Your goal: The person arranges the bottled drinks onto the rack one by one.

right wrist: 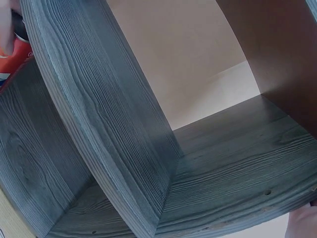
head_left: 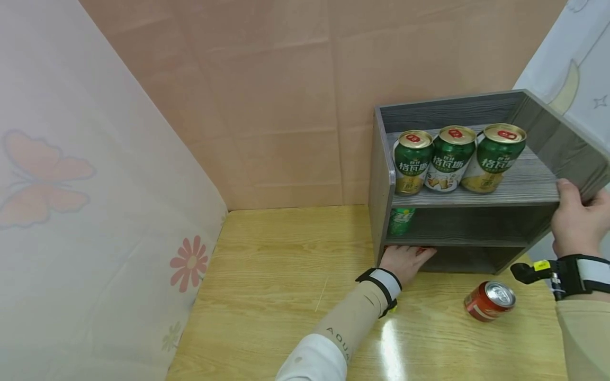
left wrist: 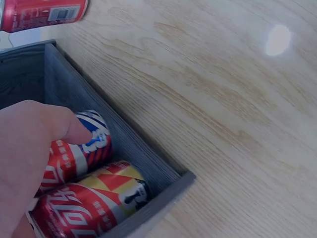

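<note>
My left hand (head_left: 402,262) reaches into the left end of the bottom compartment of a grey wooden shelf (head_left: 379,211). In the left wrist view it holds a red soda can with a blue patterned part (left wrist: 101,141), the thumb lying on its side; the other fingers are hidden. Right beside that can lies a red-and-yellow soda can (left wrist: 94,201), near the side wall. My right hand (head_left: 579,217) grips the front edge of the shelf's right side panel, thumb on the inner side.
On the top level stand three green-and-gold cans (head_left: 450,159). A green can (head_left: 402,221) is at the left of the middle compartment. A red can with a silver top (head_left: 490,301) stands on the wooden table (head_left: 286,254) before the shelf. Cloth walls (head_left: 267,106) enclose the table.
</note>
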Action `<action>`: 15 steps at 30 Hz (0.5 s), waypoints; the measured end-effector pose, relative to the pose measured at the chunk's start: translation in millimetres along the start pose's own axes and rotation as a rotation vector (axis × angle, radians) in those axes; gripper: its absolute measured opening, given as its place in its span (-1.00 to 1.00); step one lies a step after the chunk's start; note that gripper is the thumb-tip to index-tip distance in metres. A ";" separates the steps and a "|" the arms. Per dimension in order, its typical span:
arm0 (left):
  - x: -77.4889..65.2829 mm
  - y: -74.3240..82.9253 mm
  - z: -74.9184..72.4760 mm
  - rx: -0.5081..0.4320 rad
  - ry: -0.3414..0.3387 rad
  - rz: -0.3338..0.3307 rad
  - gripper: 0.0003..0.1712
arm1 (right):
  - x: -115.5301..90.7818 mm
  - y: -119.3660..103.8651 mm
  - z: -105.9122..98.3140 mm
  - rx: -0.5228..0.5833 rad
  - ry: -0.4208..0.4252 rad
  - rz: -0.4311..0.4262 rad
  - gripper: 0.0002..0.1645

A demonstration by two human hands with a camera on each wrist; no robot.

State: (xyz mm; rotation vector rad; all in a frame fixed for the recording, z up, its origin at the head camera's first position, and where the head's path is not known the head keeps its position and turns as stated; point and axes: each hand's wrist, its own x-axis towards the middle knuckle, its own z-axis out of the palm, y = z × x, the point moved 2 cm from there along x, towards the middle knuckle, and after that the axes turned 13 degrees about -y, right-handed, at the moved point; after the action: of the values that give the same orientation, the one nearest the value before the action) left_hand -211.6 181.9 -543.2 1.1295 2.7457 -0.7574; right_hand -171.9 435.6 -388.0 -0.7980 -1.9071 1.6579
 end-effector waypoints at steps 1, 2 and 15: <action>0.1 -1.2 1.3 0.004 -0.001 0.005 -0.29 | -0.1 -0.4 0.2 -0.004 0.000 -0.001 -0.53; -0.1 -2.8 2.1 0.010 -0.001 0.013 -0.29 | 0.0 -1.0 0.4 -0.006 0.001 -0.001 -0.53; -7.8 -8.9 -3.3 0.048 -0.039 0.022 -0.28 | -1.3 -4.3 2.3 -0.016 -0.008 -0.034 -0.55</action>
State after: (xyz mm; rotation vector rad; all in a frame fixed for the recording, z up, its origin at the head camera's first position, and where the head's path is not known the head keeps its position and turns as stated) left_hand -211.7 173.0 -534.6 1.1387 2.6925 -0.8375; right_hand -173.1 432.7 -384.0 -0.7617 -1.9309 1.6302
